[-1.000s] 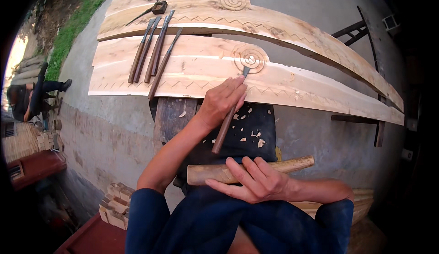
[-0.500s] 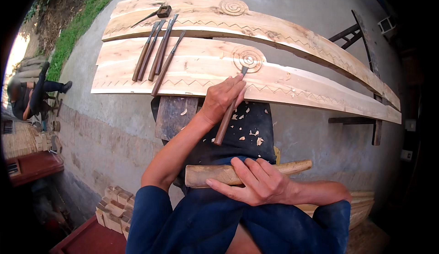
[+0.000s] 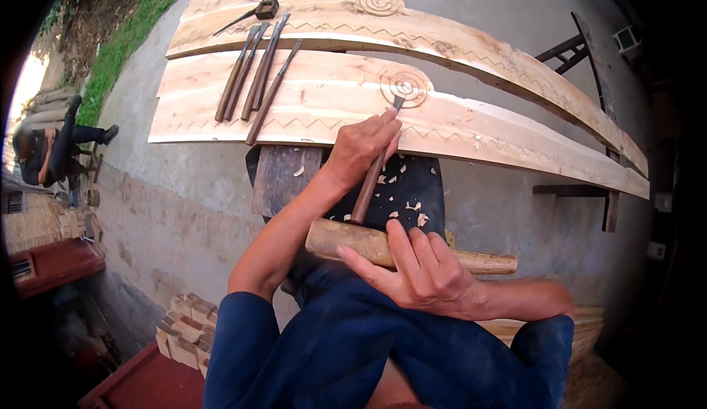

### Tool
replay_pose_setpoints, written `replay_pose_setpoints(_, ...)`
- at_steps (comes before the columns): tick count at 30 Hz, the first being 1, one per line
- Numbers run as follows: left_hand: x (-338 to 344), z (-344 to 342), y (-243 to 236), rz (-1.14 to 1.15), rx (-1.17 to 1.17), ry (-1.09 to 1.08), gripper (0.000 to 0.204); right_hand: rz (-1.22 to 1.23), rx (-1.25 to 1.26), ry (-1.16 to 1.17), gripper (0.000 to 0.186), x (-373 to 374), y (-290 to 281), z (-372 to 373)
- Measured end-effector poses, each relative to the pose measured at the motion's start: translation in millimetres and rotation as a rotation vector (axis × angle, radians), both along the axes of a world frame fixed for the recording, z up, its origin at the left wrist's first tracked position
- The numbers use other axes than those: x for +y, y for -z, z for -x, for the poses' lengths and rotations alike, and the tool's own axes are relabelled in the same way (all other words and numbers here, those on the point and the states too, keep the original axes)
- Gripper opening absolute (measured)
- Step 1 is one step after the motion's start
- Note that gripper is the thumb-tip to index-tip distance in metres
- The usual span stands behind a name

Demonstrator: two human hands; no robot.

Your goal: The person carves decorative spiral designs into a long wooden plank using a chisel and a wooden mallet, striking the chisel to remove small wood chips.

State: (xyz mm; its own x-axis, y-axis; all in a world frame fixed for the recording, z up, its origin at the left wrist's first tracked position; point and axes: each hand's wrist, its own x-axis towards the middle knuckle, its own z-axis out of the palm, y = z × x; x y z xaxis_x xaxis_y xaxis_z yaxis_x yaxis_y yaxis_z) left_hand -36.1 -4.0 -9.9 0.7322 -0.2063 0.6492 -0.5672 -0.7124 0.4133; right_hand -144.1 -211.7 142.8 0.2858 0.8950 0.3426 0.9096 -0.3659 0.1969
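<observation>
Nearest, the right hand (image 3: pixel 423 273) is wrapped around a wooden mallet (image 3: pixel 350 239); its thick end sits at the butt of a chisel (image 3: pixel 368 188), contact unclear. Ahead, the left hand (image 3: pixel 364 144) is clamped on that chisel, its blade at the carved spiral (image 3: pixel 409 87) on the near board (image 3: pixel 530 140). Left of this hand lie four spare chisels (image 3: pixel 263 71); beyond both hands, a far board (image 3: pixel 479 51).
</observation>
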Motion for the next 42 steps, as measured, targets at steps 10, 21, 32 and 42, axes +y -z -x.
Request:
replay_pose_setpoints(10, -2.1, -2.2, 2.3, -0.026, -0.038, -0.029, 0.028, 0.022, 0.015, -0.089, 0.071, -7.9, 10.3, -3.9)
replay_pose_setpoints(21, 0.9, 0.3, 4.4, -0.072, -0.068, -0.055, 0.026, -0.128, -0.013, -0.264, 0.069, -5.6, 7.6, -0.2)
replay_pose_setpoints(32, -0.9, -2.9, 2.0, -0.014, -0.033, -0.078, 0.024, 0.191, -0.038, 0.024, 0.070, -8.4, 11.2, -2.3)
replay_pose_setpoints(42, 2.8, -3.1, 6.0, -0.053, -0.047, -0.079, 0.021, 0.138, 0.058, -0.024, 0.067, -9.2, -3.1, -9.6)
